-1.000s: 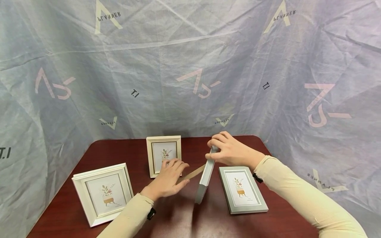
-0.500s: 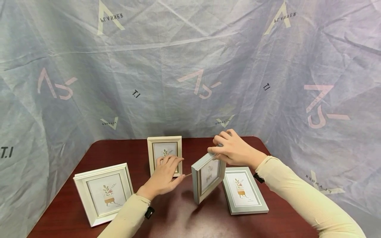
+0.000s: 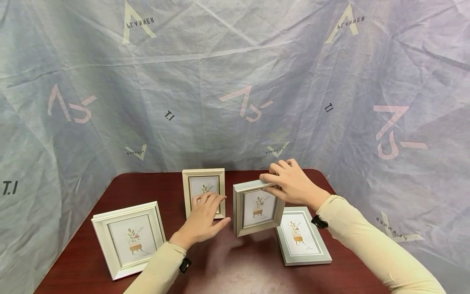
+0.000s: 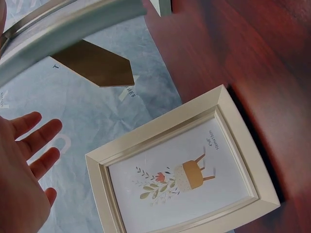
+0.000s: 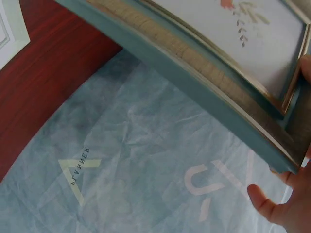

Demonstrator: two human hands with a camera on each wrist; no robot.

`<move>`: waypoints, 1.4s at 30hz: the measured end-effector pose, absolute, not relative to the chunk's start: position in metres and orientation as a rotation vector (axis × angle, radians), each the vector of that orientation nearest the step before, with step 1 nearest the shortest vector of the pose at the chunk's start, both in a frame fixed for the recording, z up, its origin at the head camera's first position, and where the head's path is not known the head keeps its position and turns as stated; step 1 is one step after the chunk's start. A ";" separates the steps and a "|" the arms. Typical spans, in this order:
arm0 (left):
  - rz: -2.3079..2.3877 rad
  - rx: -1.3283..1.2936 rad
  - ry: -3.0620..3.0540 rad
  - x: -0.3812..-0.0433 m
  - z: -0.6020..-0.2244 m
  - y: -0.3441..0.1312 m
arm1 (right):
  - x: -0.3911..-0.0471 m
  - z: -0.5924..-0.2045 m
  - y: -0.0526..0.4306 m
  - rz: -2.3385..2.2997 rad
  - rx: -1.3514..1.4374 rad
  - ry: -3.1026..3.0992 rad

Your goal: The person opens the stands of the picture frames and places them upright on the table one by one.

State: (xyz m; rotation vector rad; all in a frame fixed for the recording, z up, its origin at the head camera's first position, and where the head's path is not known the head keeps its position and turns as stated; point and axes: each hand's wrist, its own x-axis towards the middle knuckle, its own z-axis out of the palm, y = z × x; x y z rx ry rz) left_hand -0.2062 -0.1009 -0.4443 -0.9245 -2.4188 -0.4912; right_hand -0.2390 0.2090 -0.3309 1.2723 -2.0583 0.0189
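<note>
My right hand (image 3: pixel 293 183) grips the top edge of a picture frame (image 3: pixel 258 208), thumb over the front and fingers behind. This frame has a greyish border, a gold inner line and a potted-plant print facing me. It stands upright over the table, turned slightly, its shadow beneath. In the left wrist view a brown stand leg (image 4: pixel 102 65) juts out from its back. My left hand (image 3: pixel 203 220) holds nothing; its fingers are relaxed and spread, left of the held frame. It overlaps a cream picture frame (image 3: pixel 185 192) standing at the back.
A larger white picture frame (image 3: pixel 134 239) stands tilted back at the left of the dark red table (image 3: pixel 220 269). Behind the held frame, at the right, a pale grey-green picture frame (image 3: pixel 302 241) lies face up. A printed grey cloth (image 3: pixel 235 81) hangs around the table.
My right hand has turned the held frame from edge-on to facing me and raised it slightly. Its brown stand leg has gone out of the head view. My left hand has drawn slightly left.
</note>
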 end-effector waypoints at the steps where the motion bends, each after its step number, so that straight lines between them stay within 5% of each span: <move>1: -0.491 -0.920 -2.415 -0.206 -0.444 -0.100 | -0.239 -0.332 0.209 0.032 1.258 -2.061; 42: -0.562 -0.689 -2.371 -0.210 -0.462 -0.060 | -0.250 -0.343 0.200 0.073 1.085 -2.133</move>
